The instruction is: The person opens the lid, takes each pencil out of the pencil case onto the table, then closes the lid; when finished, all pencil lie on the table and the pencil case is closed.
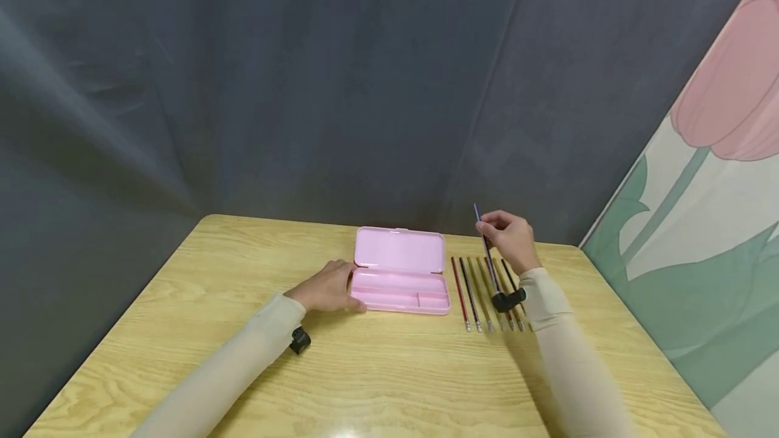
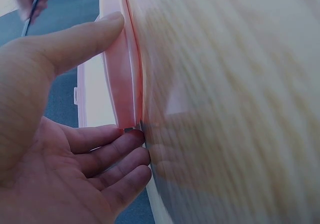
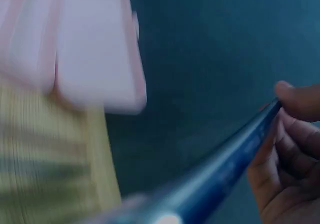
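A pink pencil case (image 1: 402, 270) lies with its lid raised on the table. At its left end is my left hand (image 1: 329, 287), gripping the case's near corner; in the left wrist view the thumb (image 2: 102, 32) presses the front wall and the fingertips touch the end. My right hand (image 1: 512, 238) pinches a blue pencil (image 3: 220, 161) near one end between thumb and fingers, raised over a row of pencils. That row, right of the case, includes a red pencil (image 1: 460, 296) and several dark and golden ones with pale eraser ends nearest me.
The case base has a long compartment at the back and two shorter ones in front, split by a divider (image 1: 418, 299). The wooden table (image 1: 389, 384) meets a dark curtain (image 1: 341, 86) at the back. A tulip-patterned panel (image 1: 718, 255) stands on the right.
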A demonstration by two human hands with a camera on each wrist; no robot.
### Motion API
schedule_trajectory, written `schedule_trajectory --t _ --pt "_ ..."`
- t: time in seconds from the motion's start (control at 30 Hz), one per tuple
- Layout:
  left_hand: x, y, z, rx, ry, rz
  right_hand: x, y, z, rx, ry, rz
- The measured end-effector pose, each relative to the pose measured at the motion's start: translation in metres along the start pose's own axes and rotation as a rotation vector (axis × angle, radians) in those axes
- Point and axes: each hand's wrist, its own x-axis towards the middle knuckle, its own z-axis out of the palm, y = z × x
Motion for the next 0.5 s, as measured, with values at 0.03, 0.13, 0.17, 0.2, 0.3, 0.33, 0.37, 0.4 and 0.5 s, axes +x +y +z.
schedule_trajectory --t 0.03,0.13,0.17,0.2,0.3,0.33,0.37,0.4,0.5 --pt "0.0 0.001 -0.001 0.001 -0.002 -0.001 0.001 0.008 -0.009 -0.025 0.001 0.028" --pt "-0.001 0.001 -0.003 0.0 -0.004 -0.003 0.001 0.033 -0.034 -0.094 0.005 0.095" --pt "-0.001 0.001 -0.003 0.002 -0.005 -0.004 0.0 0.04 -0.04 -0.116 0.009 0.114" --pt "-0.001 0.0 -0.004 0.003 -0.006 -0.005 0.0 0.048 -0.046 -0.131 0.008 0.129" --pt "-0.001 -0.003 -0.004 0.006 -0.007 -0.009 -0.001 0.07 -0.057 -0.196 -0.015 0.143" --pt "-0.001 -0.004 -0.004 0.003 -0.006 -0.009 -0.001 0.076 -0.059 -0.223 -0.032 0.142" --pt "-0.001 -0.005 -0.004 -0.001 -0.006 -0.009 -0.002 0.083 -0.061 -0.253 -0.057 0.143" --pt "-0.001 -0.006 -0.004 -0.004 -0.005 -0.009 -0.002 0.089 -0.062 -0.293 -0.088 0.14" --pt "-0.002 -0.007 -0.003 -0.012 -0.006 -0.01 -0.001 0.107 -0.062 -0.411 -0.176 0.145"
